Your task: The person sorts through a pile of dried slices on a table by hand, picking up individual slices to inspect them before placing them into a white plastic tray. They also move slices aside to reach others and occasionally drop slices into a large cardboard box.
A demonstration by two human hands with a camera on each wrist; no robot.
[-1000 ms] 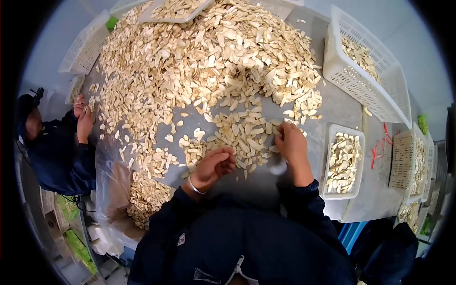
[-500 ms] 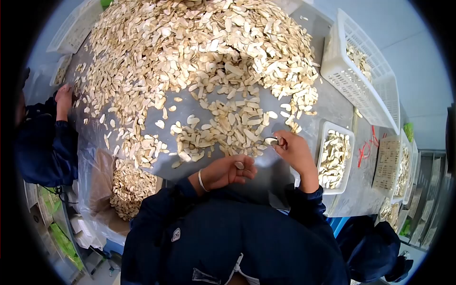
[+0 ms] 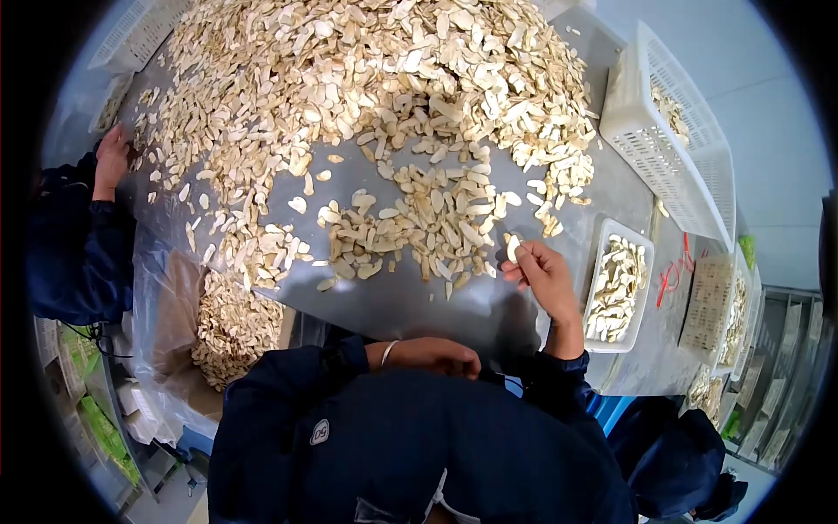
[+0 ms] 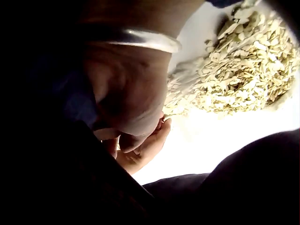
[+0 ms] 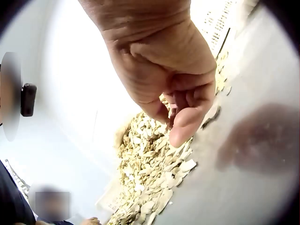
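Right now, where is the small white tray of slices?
In the head view, the small white tray sits on the metal table just right of the person's right hand, between it and the red cord.

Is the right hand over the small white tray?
No, in the head view the right hand pinches a pale slice near the loose slices, with the white tray off to its right.
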